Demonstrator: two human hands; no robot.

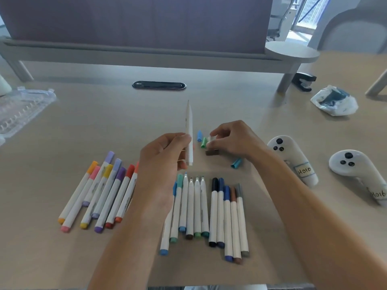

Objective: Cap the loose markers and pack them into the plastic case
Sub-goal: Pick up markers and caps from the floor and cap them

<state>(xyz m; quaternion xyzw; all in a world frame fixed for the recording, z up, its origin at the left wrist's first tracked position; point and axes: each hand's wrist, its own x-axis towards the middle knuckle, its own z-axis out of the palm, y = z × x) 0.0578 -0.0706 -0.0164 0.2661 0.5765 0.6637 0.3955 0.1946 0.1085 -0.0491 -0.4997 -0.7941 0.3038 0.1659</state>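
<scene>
While the left hand [165, 153] grips an uncapped white marker [189, 132] upright above the table [104, 122], the right hand [232, 139] pinches a small cap [211, 140] among loose caps [236, 163]. Capped markers [100, 191] lie near; the clear plastic case [18, 109] sits far left.

Counting roughly: eight warm-coloured capped markers [98, 193] lower left, eleven more markers [206, 214] at bottom centre, four loose caps [212, 152] mid-frame, two white controllers [293, 162] right.
</scene>
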